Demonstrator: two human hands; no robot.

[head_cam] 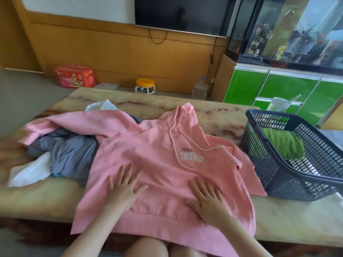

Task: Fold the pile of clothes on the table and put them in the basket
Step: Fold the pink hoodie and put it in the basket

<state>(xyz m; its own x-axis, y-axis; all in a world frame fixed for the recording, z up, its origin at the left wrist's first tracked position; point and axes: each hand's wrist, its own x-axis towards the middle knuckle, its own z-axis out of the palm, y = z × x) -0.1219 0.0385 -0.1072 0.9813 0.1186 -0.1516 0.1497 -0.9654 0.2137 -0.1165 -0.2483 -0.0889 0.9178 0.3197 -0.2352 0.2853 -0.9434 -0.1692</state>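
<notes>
A pink hoodie (pixel 148 149) with "TREND" printed on the chest lies face up across the marble table (pixel 289 219), its hem hanging over the near edge. My left hand (pixel 124 188) and my right hand (pixel 207 199) press flat on its lower front, fingers spread. One sleeve drapes left over a pile of grey clothes (pixel 70 154) and white clothes (pixel 31 171). A dark mesh basket (pixel 278 175) stands at the right, holding a folded green garment (pixel 284 145).
A plastic cup with a straw (pixel 279 104) sits behind the basket. On the floor beyond the table are a red box (pixel 74 76), a stool with an orange top (pixel 145 86) and a water bottle (pixel 200 89). A fish tank on a green cabinet (pixel 274 86) stands at the right.
</notes>
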